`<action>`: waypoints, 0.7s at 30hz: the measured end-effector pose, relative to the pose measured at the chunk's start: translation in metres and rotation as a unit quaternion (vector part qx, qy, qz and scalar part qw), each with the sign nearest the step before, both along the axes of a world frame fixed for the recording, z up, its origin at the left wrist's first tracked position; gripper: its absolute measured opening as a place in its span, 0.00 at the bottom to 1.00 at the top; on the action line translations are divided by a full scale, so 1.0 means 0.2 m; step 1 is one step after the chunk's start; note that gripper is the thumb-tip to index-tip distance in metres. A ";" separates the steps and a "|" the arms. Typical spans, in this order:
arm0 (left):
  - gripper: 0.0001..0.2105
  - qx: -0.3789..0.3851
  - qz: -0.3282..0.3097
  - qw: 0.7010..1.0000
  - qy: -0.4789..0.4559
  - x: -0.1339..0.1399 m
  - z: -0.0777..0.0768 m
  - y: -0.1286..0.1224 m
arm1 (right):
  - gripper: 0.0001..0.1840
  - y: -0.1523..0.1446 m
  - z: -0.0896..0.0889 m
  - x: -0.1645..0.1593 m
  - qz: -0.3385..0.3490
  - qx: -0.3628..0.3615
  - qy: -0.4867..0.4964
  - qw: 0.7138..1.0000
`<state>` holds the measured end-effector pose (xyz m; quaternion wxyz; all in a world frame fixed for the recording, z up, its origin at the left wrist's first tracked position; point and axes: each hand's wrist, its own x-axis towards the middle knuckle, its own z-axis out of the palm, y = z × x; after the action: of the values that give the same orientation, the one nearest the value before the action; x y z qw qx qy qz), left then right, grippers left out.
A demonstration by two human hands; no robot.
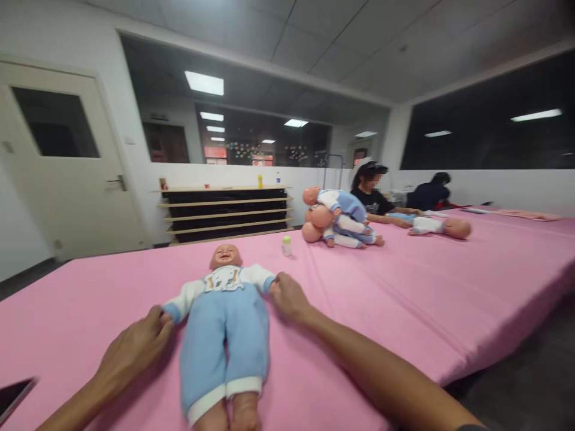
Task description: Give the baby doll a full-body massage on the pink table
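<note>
A baby doll [224,323] in a white and blue outfit with an elephant face on the chest lies on its back in front of me, head away, arms spread. Its feet run out of the bottom of the view. My left hand [137,344] is closed around the doll's hand at the left blue cuff. On the other side, my right hand [290,296] grips the doll's other hand just past its cuff. Both doll hands are mostly hidden by my fingers. Beyond my right hand stands a small bottle [286,246] with a green cap.
The pink-covered table [368,311] fills the foreground. Several dolls lie in a pile [341,218] at its far side. A person [372,191] there handles another doll [433,226]; a second person [431,191] sits farther right. A dark flat device [15,395] lies lower left.
</note>
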<state>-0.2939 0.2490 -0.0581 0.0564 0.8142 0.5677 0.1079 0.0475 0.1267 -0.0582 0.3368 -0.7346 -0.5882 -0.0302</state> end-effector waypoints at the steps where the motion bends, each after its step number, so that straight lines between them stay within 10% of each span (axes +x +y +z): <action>1: 0.17 0.021 -0.006 1.000 -0.008 0.00 0.06 0.00 | 0.09 0.02 0.03 0.02 0.008 0.011 0.001 1.000; 13: 0.14 0.075 0.031 0.997 0.012 0.29 0.53 0.67 | 0.16 0.77 0.36 0.19 -0.047 0.015 -0.008 0.999; 21: 0.18 0.008 0.050 0.997 0.061 0.62 0.24 1.10 | 0.08 1.29 0.12 0.15 -0.071 -0.148 0.022 0.986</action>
<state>-0.1705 0.4698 -0.0108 0.0100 0.7900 0.6095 0.0651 0.0767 0.3849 -0.0352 0.2342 -0.8165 -0.5254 0.0495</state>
